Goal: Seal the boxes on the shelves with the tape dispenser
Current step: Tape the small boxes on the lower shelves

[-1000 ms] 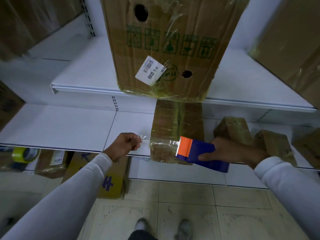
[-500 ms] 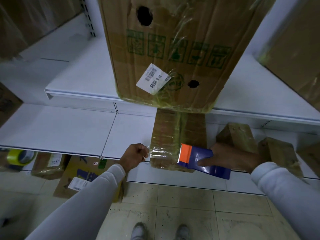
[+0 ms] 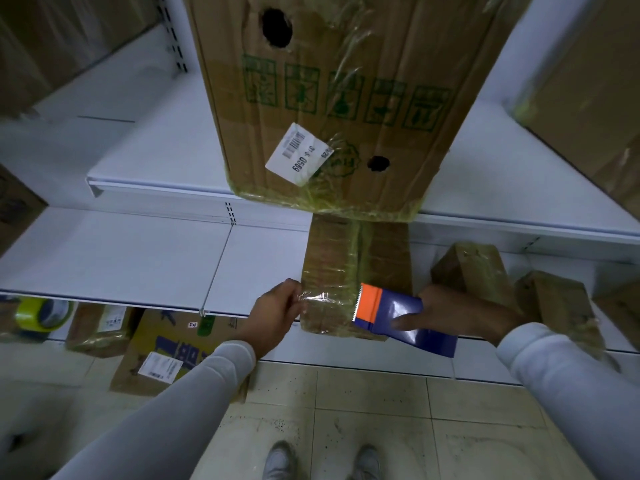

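A long narrow cardboard box point(image 3: 349, 258) lies on the lower white shelf point(image 3: 145, 258), its front end at the shelf edge. My right hand point(image 3: 460, 313) grips a blue tape dispenser point(image 3: 401, 320) with an orange blade end, held against the box's front right. A strip of clear tape point(image 3: 325, 299) runs from the dispenser across the box's front end. My left hand point(image 3: 277, 313) pinches the tape's free end at the box's left corner.
A big cardboard box point(image 3: 346, 109) with a white label stands on the upper shelf point(image 3: 159, 157) just above. Two small taped boxes point(image 3: 474, 268) lie right of my right hand. Below the shelf sit a yellow tape roll point(image 3: 41, 313) and more boxes point(image 3: 169, 348) on the tiled floor.
My left hand has moved right with the tape end, up to the box's left corner. The tape strip now lies against the box front. The dispenser has stayed at the box's right.
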Tool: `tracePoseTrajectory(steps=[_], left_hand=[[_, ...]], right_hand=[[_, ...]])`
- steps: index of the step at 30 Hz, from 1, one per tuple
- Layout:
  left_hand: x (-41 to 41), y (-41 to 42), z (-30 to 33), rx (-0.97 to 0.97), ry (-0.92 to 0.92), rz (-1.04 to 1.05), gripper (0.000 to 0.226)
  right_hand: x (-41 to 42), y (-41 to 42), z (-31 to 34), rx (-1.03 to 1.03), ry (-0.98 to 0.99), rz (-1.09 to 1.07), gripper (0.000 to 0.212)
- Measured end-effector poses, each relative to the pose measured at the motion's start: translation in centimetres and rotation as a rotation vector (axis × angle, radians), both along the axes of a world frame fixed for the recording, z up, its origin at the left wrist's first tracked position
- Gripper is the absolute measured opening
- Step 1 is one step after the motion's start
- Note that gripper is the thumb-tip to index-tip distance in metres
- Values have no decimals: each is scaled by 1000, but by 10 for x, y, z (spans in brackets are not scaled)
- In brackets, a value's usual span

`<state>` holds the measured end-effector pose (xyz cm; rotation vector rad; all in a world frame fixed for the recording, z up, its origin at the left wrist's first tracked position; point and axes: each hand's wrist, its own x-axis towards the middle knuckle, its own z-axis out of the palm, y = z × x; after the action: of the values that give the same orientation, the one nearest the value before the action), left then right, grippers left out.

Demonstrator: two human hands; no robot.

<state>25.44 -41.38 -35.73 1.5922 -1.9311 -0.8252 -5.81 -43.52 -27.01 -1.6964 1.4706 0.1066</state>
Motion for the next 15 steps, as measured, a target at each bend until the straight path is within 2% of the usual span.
tracePoseTrajectory(steps=[8,9,12,14,15], left_hand=[[4,-12,2,24,-146,-86,18],[4,-12,4,-25,-202,-88,17],[0,-15,8,-318,-403,-159,54],[-13,-20,12,-388,-426,-326,74],[-23,-23,12,-371,-450,-423,77]], right_hand=[[2,-1,-2,-20,89,40,44],[2,0,-1,-19,82,43,43],[2,2,-2,-24,79,47,40],[3,1,-2,-25,84,58,38],[3,1,-2,-21,79,61,37]])
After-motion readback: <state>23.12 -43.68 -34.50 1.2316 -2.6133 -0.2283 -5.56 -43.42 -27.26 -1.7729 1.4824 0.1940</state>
